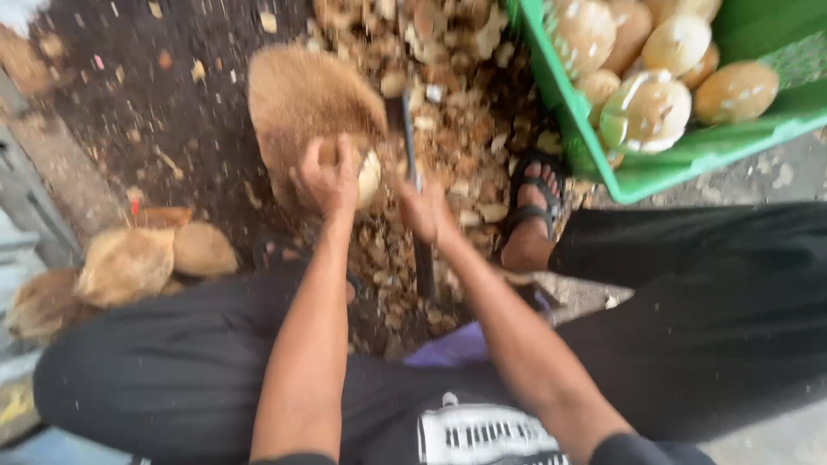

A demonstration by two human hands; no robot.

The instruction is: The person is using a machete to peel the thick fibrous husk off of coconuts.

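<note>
My left hand [326,176] grips a brown, fibrous coconut [301,108] from below, fingers wrapped over its husk where a pale patch of inner shell shows. The coconut is pressed against an upright dark metal spike [405,138]. My right hand [424,209] is closed around the spike's shaft just to the right of the coconut. The frame is blurred by motion. My black-trousered knees spread at both sides, and my sandalled foot [532,207] rests to the right of the spike.
A green plastic crate [655,172] at the upper right holds several husked pale coconuts [646,108]. Unhusked coconuts [129,263] lie at the left. Husk scraps [457,112] litter the dark ground around the spike.
</note>
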